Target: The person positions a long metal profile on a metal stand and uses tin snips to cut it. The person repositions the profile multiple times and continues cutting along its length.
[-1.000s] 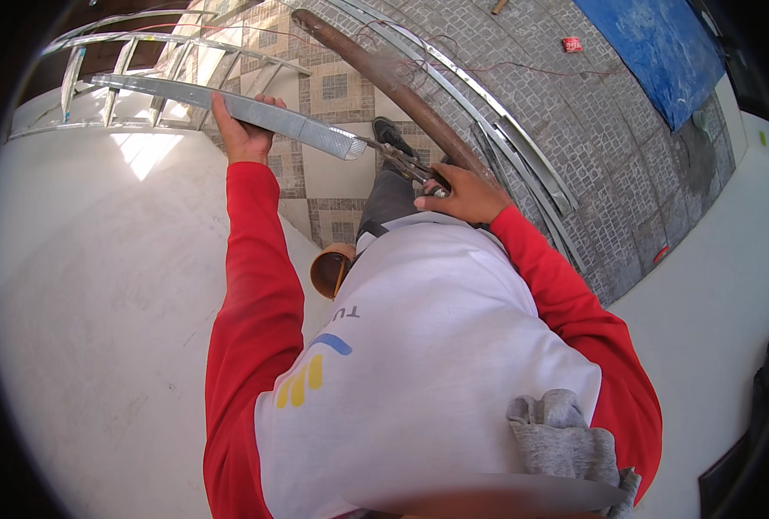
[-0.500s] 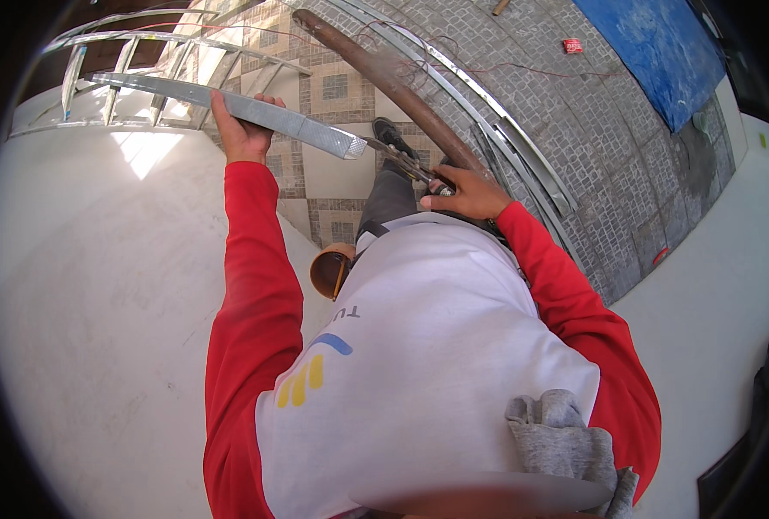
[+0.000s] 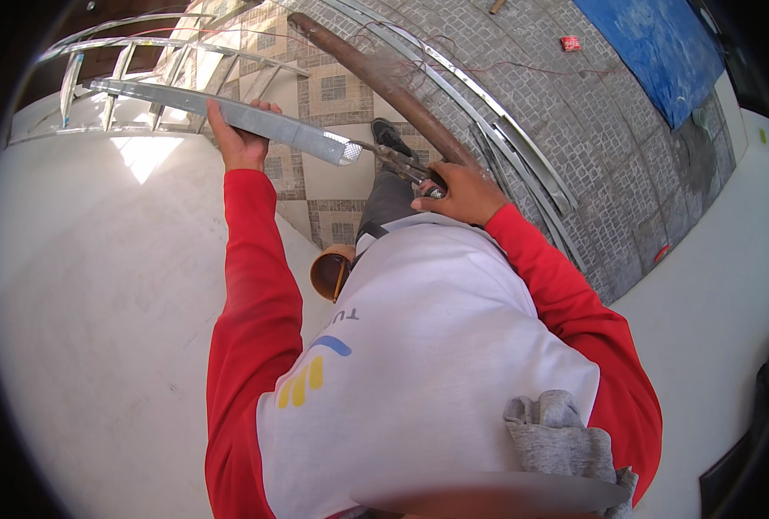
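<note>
My left hand (image 3: 243, 143) is wrapped around a long galvanised metal channel (image 3: 302, 136), thumb on the near side and fingertips showing over the far side. The channel slants from the upper left down toward my middle. At its right end is a pair of tin snips (image 3: 402, 164), with dark jaws against the cut end. Closed around the snips' handles is my right hand (image 3: 467, 194), in front of my waist. How far the jaws overlap the metal is too small to tell.
A metal ladder (image 3: 123, 76) stands at the upper left beside a white wall (image 3: 82, 259). A rusty brown beam (image 3: 393, 91) and several metal strips (image 3: 523, 147) lie on the paving. A blue tarp (image 3: 661, 60) and red packet (image 3: 570, 43) are farther right. A brown pouch (image 3: 333, 270) hangs at my hip.
The channel and my left hand have shifted slightly left, and the channel's right end has turned a little. My right hand has moved slightly left with the snips.
</note>
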A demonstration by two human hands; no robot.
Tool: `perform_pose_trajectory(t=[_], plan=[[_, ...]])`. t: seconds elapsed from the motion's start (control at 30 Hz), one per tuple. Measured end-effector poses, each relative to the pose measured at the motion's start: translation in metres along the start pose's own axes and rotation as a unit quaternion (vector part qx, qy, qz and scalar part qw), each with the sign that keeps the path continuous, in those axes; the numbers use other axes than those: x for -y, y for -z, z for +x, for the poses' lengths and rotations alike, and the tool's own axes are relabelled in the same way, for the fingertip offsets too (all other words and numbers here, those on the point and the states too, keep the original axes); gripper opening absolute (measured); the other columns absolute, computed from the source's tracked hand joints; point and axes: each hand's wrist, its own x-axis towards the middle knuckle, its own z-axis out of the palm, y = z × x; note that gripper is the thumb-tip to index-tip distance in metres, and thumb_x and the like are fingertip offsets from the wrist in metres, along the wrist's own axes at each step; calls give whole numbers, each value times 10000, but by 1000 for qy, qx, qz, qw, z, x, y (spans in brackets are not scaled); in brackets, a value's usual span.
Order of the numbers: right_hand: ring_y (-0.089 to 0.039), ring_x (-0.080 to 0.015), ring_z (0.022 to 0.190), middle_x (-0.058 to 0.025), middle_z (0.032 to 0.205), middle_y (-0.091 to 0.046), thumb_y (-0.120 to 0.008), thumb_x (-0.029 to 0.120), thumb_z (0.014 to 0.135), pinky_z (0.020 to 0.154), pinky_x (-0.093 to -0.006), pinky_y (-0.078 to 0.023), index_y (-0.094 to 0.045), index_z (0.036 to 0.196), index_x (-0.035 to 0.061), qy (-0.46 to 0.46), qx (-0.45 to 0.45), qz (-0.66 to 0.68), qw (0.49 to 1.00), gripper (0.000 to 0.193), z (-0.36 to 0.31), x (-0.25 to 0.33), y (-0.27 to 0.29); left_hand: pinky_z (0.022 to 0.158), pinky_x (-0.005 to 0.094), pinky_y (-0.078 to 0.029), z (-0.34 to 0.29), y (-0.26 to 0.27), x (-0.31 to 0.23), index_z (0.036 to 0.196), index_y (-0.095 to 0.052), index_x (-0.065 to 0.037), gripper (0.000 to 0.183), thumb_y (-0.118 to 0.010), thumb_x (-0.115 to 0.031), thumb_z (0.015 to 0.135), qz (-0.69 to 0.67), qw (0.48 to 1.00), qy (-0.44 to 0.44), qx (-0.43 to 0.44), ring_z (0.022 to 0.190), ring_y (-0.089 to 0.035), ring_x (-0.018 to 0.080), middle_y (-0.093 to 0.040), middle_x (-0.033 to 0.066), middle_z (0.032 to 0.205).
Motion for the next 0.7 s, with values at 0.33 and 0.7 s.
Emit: perform_pose_trajectory(t=[0.33,0.7], plan=[[-649,-344,942,-121,940,-679,-779,344,737,833,-480,-504,-687,907,75,6,-33,36,999,331,2,0,-12,812,564,-508,-5,-4,-1,1356,-238,-34,839,-617,-610,877,19,999,-27,12,870,-527,346,-444,195,1085],[-621,-339,1010,-160,1038,-645,-784,358,775,877,-455,-484,-622,1104,5,65,-11,-34,997,508,8,-7,-16,785,542,-513,-11,-3,1,1274,-304,-36,786,-584,-650,871,12,999,-23,29,846,-542,345,-486,189,1019]])
